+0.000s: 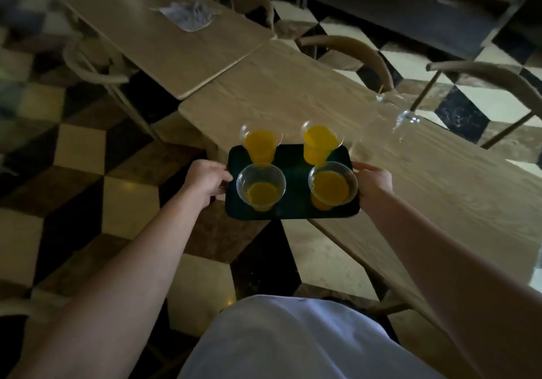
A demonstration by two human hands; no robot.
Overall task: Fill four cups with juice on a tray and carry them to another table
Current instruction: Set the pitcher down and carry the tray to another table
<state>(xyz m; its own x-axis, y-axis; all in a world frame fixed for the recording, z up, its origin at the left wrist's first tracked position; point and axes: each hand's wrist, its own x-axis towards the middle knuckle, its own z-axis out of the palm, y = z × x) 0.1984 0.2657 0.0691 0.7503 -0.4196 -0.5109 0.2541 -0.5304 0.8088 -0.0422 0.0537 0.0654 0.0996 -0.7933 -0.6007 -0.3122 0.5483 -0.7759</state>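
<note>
A dark green tray (pixel 294 173) is held in the air over the near corner of a wooden table (pixel 293 91). My left hand (pixel 205 180) grips its left edge and my right hand (pixel 374 180) grips its right edge. Several clear plastic cups of orange juice stand on it: a far-left cup (pixel 260 144), a far-right cup (pixel 319 144), a near-left cup (pixel 261 186) and a near-right cup (pixel 333 186). All stand upright.
A clear glass pitcher (pixel 390 114) stands on the table to the right of the tray. A second wooden table (pixel 164 41) with a crumpled cloth (pixel 190 15) adjoins at the far left. Curved wooden chairs (pixel 352 47) line both tables. The floor is chequered tile.
</note>
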